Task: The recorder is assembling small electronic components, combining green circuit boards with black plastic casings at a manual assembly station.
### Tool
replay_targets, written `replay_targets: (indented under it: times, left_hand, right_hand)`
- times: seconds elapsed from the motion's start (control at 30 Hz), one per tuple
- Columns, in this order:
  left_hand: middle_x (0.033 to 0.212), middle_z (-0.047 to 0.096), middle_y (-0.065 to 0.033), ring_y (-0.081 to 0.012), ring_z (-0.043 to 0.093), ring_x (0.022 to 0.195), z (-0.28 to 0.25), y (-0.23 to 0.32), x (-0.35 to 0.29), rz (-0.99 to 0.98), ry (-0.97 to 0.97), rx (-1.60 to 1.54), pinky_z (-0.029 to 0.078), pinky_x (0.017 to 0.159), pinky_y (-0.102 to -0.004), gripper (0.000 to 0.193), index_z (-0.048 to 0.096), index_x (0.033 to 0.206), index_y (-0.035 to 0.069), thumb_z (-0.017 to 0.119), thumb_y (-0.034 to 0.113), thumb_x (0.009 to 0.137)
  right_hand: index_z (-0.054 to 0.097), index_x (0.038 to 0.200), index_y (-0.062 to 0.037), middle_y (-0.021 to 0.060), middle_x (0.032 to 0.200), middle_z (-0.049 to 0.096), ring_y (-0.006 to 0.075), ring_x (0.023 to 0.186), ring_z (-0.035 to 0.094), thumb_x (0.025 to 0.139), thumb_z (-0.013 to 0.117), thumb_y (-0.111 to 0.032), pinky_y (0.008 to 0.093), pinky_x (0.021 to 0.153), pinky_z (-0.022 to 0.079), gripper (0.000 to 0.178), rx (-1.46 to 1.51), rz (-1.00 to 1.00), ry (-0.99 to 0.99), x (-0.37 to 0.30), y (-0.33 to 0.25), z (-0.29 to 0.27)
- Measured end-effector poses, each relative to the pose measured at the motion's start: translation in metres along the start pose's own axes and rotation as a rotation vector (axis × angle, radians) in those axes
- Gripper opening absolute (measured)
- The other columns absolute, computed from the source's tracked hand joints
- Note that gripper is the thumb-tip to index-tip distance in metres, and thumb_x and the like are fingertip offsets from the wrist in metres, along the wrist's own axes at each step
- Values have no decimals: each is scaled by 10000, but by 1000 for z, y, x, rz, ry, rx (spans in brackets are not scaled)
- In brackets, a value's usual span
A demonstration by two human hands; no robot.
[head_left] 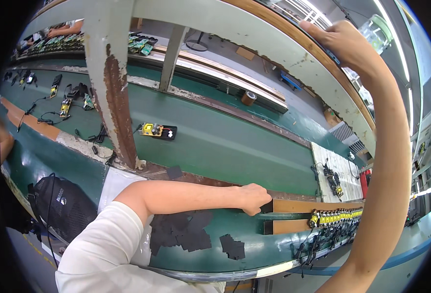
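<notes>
My left hand point(254, 198) is closed, with its fingertips beside the black end of the upper brown strip point(293, 206); anything in its fingers is hidden. Below it lies a second brown strip point(289, 226), also black at its tip. My right hand point(341, 44) is raised to the wooden-edged shelf point(293, 30), its fingers closed over a thin dark slab point(330, 54) at the shelf's edge. Black sheet pieces point(186, 234) lie in a loose pile under my left forearm, with a smaller group point(232, 247) to the right.
A row of yellow-topped circuit boards point(336, 216) with black cables stands at the right end of the strips. One board in a black case point(157, 130) sits on the green belt point(215, 141). A rusty post point(113, 88) rises at left, near a black mesh bag point(66, 207).
</notes>
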State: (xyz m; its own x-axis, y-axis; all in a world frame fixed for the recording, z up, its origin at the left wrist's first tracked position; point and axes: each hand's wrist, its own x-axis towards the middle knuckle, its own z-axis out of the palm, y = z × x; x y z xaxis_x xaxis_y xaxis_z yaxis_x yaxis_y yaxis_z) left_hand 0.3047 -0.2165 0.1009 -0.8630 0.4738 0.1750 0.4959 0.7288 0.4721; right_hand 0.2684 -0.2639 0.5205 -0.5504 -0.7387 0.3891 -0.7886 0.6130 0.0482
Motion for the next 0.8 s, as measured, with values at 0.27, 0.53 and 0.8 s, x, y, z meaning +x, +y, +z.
replay_targets:
  times: [0.27, 0.53, 0.8]
  left_hand:
    - [832, 701, -206, -418, 715, 870, 1, -5, 0, -20, 1, -19, 564, 741, -536, 261, 652, 986, -20, 771, 155, 833]
    - [835, 708, -207, -421, 719, 861, 2, -3, 2, -24, 3, -7, 568, 735, -532, 237, 660, 967, -18, 765, 142, 827]
    - [841, 717, -210, -429, 724, 864, 2, 0, 3, -16, 15, -7, 574, 740, -535, 247, 662, 967, -23, 774, 145, 825]
  right_hand:
    - [669, 1331, 87, 128, 918, 707, 192, 787, 686, 794, 848, -529, 335, 705, 528, 836, 209, 16, -51, -20, 11, -24]
    - [580, 1432, 39, 205, 1088, 729, 239, 906, 718, 804, 836, -320, 369, 826, 568, 767, -65, -236, 6, -42, 11, -48]
    - [549, 1483, -36, 247, 1348, 671, 345, 1186, 708, 776, 804, -266, 437, 1102, 534, 785, -248, -354, 192, -45, 30, -41]
